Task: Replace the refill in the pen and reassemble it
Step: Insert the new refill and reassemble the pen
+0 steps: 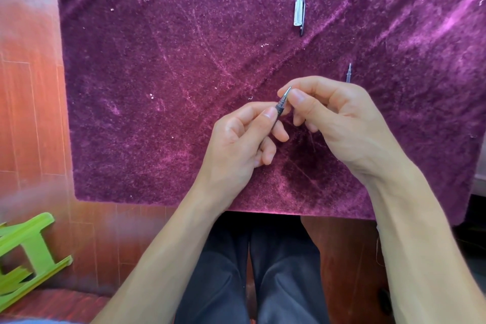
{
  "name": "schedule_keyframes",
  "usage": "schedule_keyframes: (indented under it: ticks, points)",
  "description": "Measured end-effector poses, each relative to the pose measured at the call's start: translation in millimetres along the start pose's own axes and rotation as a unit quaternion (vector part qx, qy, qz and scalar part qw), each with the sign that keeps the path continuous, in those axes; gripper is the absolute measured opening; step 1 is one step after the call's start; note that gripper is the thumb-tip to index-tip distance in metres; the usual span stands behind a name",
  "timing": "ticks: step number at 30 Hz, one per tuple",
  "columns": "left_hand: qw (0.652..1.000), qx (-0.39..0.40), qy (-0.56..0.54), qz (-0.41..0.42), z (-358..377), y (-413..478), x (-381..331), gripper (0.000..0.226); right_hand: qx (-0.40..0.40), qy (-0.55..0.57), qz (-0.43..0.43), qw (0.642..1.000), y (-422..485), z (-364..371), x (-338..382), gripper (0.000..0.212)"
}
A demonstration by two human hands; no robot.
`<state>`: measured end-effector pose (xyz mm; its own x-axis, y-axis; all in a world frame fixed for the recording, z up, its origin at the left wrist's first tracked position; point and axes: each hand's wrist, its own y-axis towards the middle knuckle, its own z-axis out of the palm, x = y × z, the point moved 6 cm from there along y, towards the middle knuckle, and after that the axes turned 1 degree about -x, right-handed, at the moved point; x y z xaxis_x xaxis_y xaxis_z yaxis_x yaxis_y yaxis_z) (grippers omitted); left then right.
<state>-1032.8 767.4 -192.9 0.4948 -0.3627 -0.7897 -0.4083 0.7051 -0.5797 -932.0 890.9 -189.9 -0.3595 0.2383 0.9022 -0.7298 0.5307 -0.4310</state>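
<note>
A dark pen with a metal tip pointing up and away is held over the purple cloth. My left hand grips its barrel between thumb and fingers. My right hand pinches the tip cone between thumb and forefinger. Most of the barrel is hidden by my left fingers. A loose refill lies on the cloth just beyond my right hand, only its tip end showing. The clear pen cap with a dark clip lies farther away on the cloth.
The purple velvet cloth covers the table and hangs over its near edge. A green plastic stool lies on the red wooden floor at lower left. My legs in dark trousers are under the table edge.
</note>
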Motion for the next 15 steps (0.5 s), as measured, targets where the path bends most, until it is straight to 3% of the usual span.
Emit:
schedule_keyframes:
  ticks: [7,15]
  points:
    - [1.000,-0.011,0.017,0.001,-6.3,-2.3,3.5,0.026,0.002,0.004,-0.002,1.000,0.8,5.8,-1.0,0.017]
    - [0.989,0.085,-0.109,-0.052,-1.6,-4.4,5.2,0.033,0.037,0.092,0.038,0.994,3.0,13.3,-8.5,0.019]
